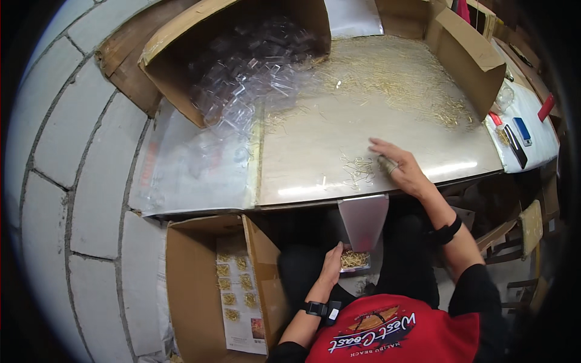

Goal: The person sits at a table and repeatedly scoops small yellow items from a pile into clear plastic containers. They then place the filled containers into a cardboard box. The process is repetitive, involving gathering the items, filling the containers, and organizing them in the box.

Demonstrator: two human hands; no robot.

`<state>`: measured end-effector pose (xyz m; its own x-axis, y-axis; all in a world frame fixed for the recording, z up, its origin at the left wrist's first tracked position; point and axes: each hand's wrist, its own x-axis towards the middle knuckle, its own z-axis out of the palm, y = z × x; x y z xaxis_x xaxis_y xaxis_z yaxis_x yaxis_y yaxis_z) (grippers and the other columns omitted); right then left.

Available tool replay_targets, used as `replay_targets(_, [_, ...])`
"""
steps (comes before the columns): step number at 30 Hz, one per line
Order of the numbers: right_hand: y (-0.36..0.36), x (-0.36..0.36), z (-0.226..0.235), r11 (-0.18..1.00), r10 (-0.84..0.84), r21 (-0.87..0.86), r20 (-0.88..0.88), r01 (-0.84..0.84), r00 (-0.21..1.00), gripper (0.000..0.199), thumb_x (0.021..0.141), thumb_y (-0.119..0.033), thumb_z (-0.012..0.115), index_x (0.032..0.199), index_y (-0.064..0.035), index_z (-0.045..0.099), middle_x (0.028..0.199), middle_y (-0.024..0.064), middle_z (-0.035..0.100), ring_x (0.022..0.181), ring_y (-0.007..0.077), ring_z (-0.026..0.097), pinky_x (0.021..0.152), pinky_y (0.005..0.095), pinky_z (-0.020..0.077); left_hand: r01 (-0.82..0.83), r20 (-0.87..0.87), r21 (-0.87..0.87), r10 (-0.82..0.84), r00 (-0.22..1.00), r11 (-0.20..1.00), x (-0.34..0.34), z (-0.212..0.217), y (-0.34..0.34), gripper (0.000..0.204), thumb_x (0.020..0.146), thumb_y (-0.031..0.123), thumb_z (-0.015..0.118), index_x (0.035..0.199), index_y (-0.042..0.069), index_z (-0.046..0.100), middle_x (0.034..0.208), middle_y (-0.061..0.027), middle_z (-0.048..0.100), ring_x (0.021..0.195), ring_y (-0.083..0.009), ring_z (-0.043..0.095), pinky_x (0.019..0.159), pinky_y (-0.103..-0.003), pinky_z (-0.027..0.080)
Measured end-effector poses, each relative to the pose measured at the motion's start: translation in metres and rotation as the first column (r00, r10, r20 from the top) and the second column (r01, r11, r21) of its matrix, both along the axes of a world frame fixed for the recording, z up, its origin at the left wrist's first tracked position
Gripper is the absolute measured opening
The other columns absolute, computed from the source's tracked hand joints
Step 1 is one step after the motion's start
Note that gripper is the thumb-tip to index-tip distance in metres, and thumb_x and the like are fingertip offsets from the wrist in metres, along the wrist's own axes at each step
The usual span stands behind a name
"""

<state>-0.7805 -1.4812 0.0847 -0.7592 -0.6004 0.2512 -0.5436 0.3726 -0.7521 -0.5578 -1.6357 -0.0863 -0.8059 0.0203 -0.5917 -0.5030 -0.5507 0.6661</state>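
At table (pixel 302 157) | left hand (pixel 330 265) clutching clear box (pixel 357 268) | right hand (pixel 407 172), fingers apart, beside wiry gold pieces (pixel 358 170)

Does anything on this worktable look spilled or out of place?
Clear plastic cases spill from the open cardboard box at upper left onto the worktable, and thin gold-coloured pieces lie strewn across its far side. Both look untidy, being loose, though that may be deliberate.

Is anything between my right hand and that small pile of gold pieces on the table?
Nothing visible: your right hand is just right of the small gold pile, with no other object separating them.
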Motion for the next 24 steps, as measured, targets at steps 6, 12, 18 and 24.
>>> replay_targets(6, [-0.028, 0.014, -0.026, 0.952, -0.089, 0.253, -0.307, 0.171, 0.948, 0.044, 0.091, -0.037, 0.05, 0.127, -0.0114, 0.053, 0.138, 0.0166, 0.043, 0.132, 0.0327, 0.034, 0.109, 0.0426, 0.0269, -0.008, 0.001, 0.027, 0.008, 1.0, 1.0, -0.012, -0.008, 0.024, 0.039, 0.097, 0.029, 0.038, 0.11, -0.002, 0.055, 0.098, -0.0132, 0.063, 0.079, -0.022, 0.066, 0.055, -0.036, 0.057])
replay_targets(12, [-0.055, 0.07, -0.05, 0.981, -0.151, 0.025, -0.523, 0.193, 0.839, 0.035, 0.077, -0.01, 0.06, 0.11, 0.0024, 0.057, 0.122, 0.0151, 0.055, 0.121, 0.0316, 0.047, 0.099, 0.0389, 0.0404, -0.096, -0.032, 0.024, 0.097, 0.995, 0.995, -0.013, -0.002, 0.03, 0.04, 0.097, 0.033, 0.038, 0.11, 0.0, 0.056, 0.094, -0.0108, 0.063, 0.076, -0.0205, 0.066, 0.052, -0.034, 0.055])
replay_targets(18, [0.007, 0.134, -0.038, 0.999, -0.037, -0.014, -0.282, 0.035, 0.959, 0.035, 0.071, 0.003, 0.062, 0.106, 0.0, 0.059, 0.113, 0.0142, 0.059, 0.109, 0.0319, 0.056, 0.09, 0.0377, 0.0482, -0.041, 0.003, -0.006, 0.041, 0.999, 0.999, -0.013, -0.005, 0.028, 0.044, 0.095, 0.04, 0.04, 0.11, 0.002, 0.057, 0.093, -0.008, 0.064, 0.074, -0.0179, 0.066, 0.052, -0.031, 0.054])
replay_targets(24, [0.055, 0.147, -0.053, 0.997, -0.037, -0.061, 0.058, 0.041, 0.998, 0.028, 0.075, 0.007, 0.057, 0.103, 0.001, 0.061, 0.102, 0.0166, 0.063, 0.094, 0.0332, 0.062, 0.08, 0.0361, 0.0503, 0.03, -0.065, 0.131, -0.021, 0.998, 0.991, -0.002, 0.002, 0.022, 0.049, 0.098, 0.042, 0.036, 0.116, -0.001, 0.052, 0.098, -0.0117, 0.065, 0.079, -0.0195, 0.067, 0.055, -0.03, 0.056])
